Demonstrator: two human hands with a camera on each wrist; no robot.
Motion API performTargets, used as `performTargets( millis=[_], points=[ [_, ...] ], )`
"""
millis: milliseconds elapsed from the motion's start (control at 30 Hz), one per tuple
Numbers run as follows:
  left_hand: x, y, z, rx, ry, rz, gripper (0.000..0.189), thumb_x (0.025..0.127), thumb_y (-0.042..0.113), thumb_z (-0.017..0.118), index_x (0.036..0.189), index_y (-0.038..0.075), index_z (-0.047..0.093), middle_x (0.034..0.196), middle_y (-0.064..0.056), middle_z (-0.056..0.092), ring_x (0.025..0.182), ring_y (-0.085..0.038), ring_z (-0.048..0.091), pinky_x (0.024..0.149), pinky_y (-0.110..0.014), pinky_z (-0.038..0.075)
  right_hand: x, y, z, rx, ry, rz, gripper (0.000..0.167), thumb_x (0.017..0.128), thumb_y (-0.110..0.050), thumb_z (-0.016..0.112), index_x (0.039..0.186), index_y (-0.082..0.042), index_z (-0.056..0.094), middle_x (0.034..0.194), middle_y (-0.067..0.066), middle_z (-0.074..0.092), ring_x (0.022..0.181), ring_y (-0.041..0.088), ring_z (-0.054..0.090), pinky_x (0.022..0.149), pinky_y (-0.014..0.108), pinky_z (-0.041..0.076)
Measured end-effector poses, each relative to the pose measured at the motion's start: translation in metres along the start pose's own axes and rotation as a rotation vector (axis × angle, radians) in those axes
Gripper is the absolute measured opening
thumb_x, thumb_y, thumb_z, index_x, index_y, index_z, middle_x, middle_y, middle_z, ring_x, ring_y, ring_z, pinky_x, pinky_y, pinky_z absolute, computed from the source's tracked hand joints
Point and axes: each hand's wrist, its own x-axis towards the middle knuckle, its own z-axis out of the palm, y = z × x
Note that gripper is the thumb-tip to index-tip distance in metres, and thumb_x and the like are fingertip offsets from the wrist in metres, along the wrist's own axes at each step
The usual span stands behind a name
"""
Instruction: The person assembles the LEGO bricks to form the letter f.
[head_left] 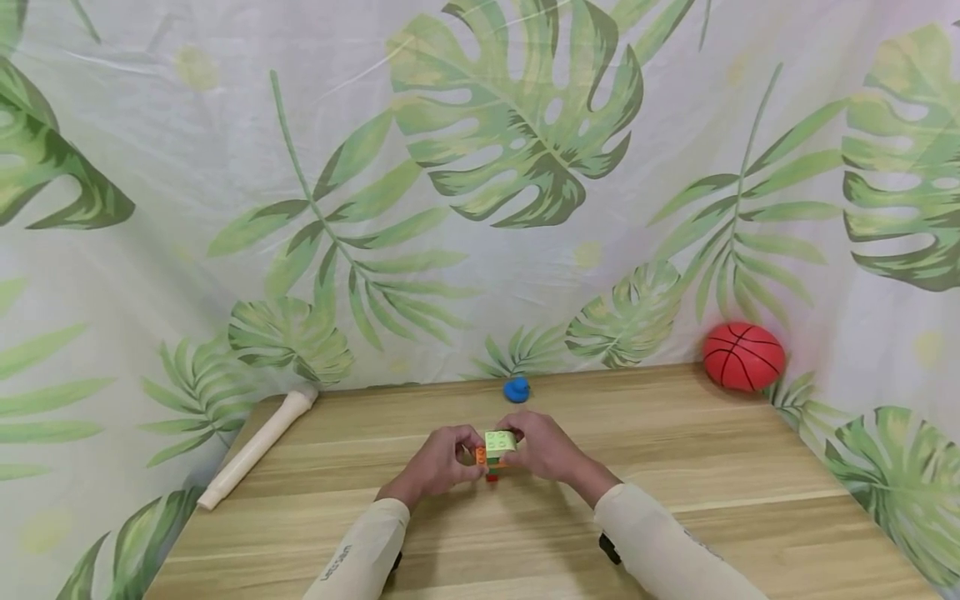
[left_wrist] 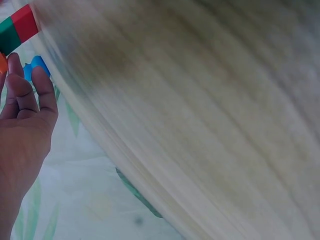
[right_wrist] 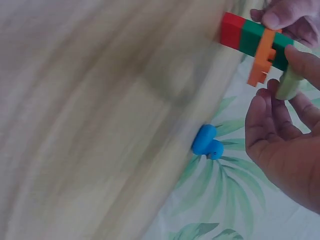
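Observation:
A small stack of toy bricks stands on the wooden table, a red brick at the bottom with green bricks above. An orange brick lies crosswise through the stack, its end jutting out to both sides. My left hand pinches the orange brick's left end between thumb and fingers. On top sits a light green brick with studs, partly turned from the stack's line. My right hand holds it between thumb and fingertips. In the left wrist view only a corner of the stack shows.
Behind the hands, near the back edge, sits a blue rubber duck. A red ball with black lines rests at the back right corner. A long beige stick-like object lies along the left edge. A leaf-patterned cloth hangs behind.

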Motion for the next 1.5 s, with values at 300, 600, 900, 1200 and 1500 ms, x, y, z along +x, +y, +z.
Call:
performTargets(
  millis=[300, 600, 900, 1200, 1500],
  points=[
    [-0.002, 0.003, -0.001, 0.014, 0.015, -0.007, 0.019, 0.087, 0.011, 0.087, 0.100, 0.009, 0.073, 0.093, -0.003, 0.070, 0.073, -0.009, 0.050, 0.064, -0.021, 0.042, -0.005, 0.011, 0.003, 0.047, -0.005, 0.013, 0.025, 0.089, -0.003, 0.085, 0.111, -0.003, 0.073, 0.108, 0.010, 0.072, 0.097, 0.022, 0.068, 0.083, 0.040, 0.059],
    [-0.004, 0.005, -0.001, 0.016, 0.049, -0.041, 0.021, 0.088, 0.015, 0.089, 0.104, 0.008, 0.077, 0.101, -0.006, 0.068, 0.085, -0.018, 0.058, 0.071, -0.023, 0.048, -0.009, 0.018, 0.005, 0.098, 0.007, 0.073, 0.020, 0.091, -0.007, 0.085, 0.106, -0.003, 0.071, 0.104, 0.010, 0.072, 0.090, 0.018, 0.069, 0.079, 0.033, 0.061],
    [-0.002, 0.006, 0.003, 0.119, 0.055, 0.021, 0.025, 0.099, 0.017, 0.079, 0.118, 0.001, 0.078, 0.093, -0.004, 0.070, 0.080, -0.009, 0.057, 0.071, -0.022, 0.050, -0.009, 0.026, 0.009, 0.071, 0.045, 0.091, 0.017, 0.098, -0.018, 0.079, 0.105, -0.004, 0.073, 0.095, 0.006, 0.077, 0.085, 0.013, 0.068, 0.073, 0.029, 0.057],
    [-0.003, 0.007, 0.008, 0.168, 0.010, 0.048, 0.026, 0.106, 0.018, 0.069, 0.123, 0.000, 0.078, 0.107, -0.008, 0.078, 0.089, -0.009, 0.060, 0.077, -0.022, 0.052, -0.011, 0.025, 0.009, 0.043, 0.044, 0.139, 0.021, 0.103, -0.022, 0.073, 0.100, -0.004, 0.082, 0.087, 0.001, 0.077, 0.076, 0.010, 0.060, 0.068, 0.025, 0.050],
    [-0.004, 0.008, 0.014, 0.195, -0.046, 0.061, 0.026, 0.110, 0.020, 0.063, 0.117, 0.002, 0.080, 0.100, -0.004, 0.078, 0.082, -0.007, 0.055, 0.073, -0.022, 0.049, -0.017, 0.024, 0.010, 0.035, 0.028, 0.181, 0.020, 0.103, -0.019, 0.071, 0.098, -0.003, 0.082, 0.080, -0.002, 0.071, 0.072, 0.012, 0.055, 0.064, 0.025, 0.045]
  ],
)
